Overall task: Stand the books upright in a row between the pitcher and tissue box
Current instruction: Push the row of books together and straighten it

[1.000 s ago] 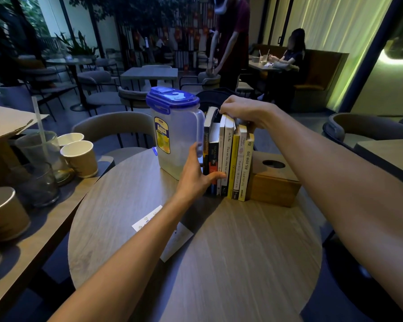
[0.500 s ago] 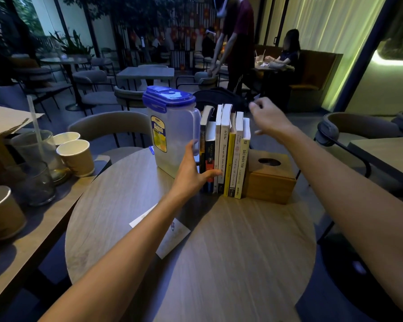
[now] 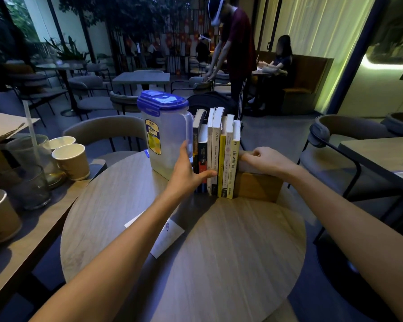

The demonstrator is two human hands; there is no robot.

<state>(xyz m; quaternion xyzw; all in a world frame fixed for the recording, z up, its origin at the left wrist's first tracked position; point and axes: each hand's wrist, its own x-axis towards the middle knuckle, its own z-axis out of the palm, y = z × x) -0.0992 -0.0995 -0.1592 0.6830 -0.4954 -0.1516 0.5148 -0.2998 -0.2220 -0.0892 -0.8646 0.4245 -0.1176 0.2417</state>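
Several books [image 3: 216,154] stand upright in a row on the round wooden table [image 3: 219,252]. A clear pitcher [image 3: 164,133] with a blue lid stands to their left, and a wooden tissue box [image 3: 257,184] sits to their right. My left hand [image 3: 187,173] lies flat, fingers against the pitcher's side and thumb across the lower spines of the left books. My right hand [image 3: 265,160] rests loosely curled on top of the tissue box, fingertips close to the yellow book at the row's right end.
A slip of white paper [image 3: 165,233] lies on the table under my left forearm. On the left side table stand paper cups [image 3: 71,160] and glasses [image 3: 30,184]. Chairs ring the table; people are at the back.
My right hand came off the tops of the books, lifted to the right, then came down onto the tissue box. My left hand stayed against the pitcher and books.
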